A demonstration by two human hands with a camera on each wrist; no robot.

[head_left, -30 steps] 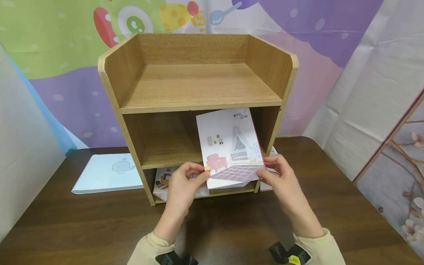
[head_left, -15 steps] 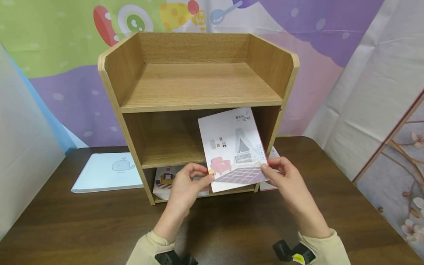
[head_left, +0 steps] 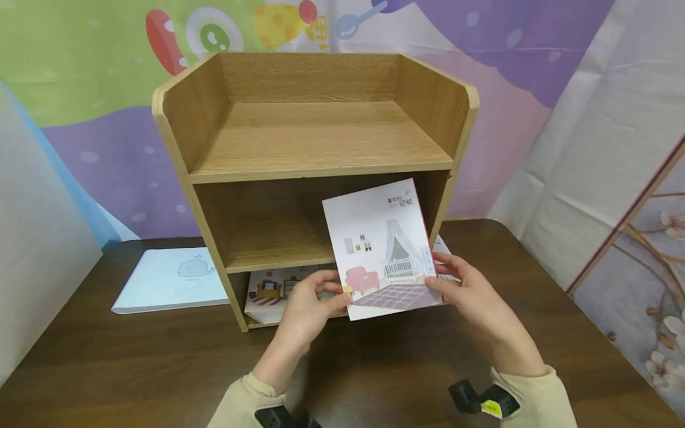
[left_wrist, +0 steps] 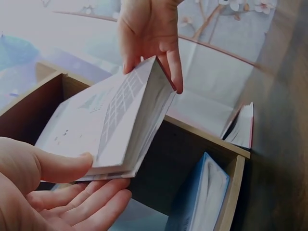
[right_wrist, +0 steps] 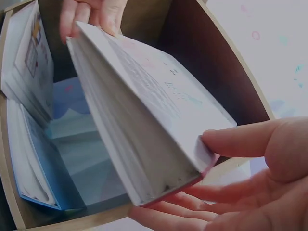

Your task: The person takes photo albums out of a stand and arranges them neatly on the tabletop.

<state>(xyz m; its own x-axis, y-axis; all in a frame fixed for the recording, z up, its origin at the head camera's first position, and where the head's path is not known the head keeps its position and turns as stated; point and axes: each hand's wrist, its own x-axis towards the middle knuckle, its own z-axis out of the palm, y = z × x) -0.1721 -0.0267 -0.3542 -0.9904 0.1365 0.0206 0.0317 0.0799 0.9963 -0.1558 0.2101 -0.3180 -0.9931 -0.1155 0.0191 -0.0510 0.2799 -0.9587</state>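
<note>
A thick hardcover book (head_left: 377,249) with a white cover hangs tilted in front of the shelf unit's middle compartment. Its cover carries a pink armchair, a tent and a purple grid rug, printed beside a barcode. At its lower left corner my left hand (head_left: 307,309) pinches it, thumb on the cover and fingers beneath. My right hand (head_left: 478,306) holds the lower right edge the same way. In the right wrist view the book's page block (right_wrist: 130,130) faces the camera, with the covers slightly spread.
A wooden shelf unit (head_left: 321,172) stands on the dark table (head_left: 134,368). Its bottom compartment holds a white illustrated book (head_left: 270,291) and a blue book (left_wrist: 207,192). A pale blue whale-print book (head_left: 166,282) lies left; another book (left_wrist: 244,125) lies beside the unit's right side.
Both hands have drawn the book a little right, down and nearer to me. More of the white illustrated book below shows now. Both hands keep their hold.
</note>
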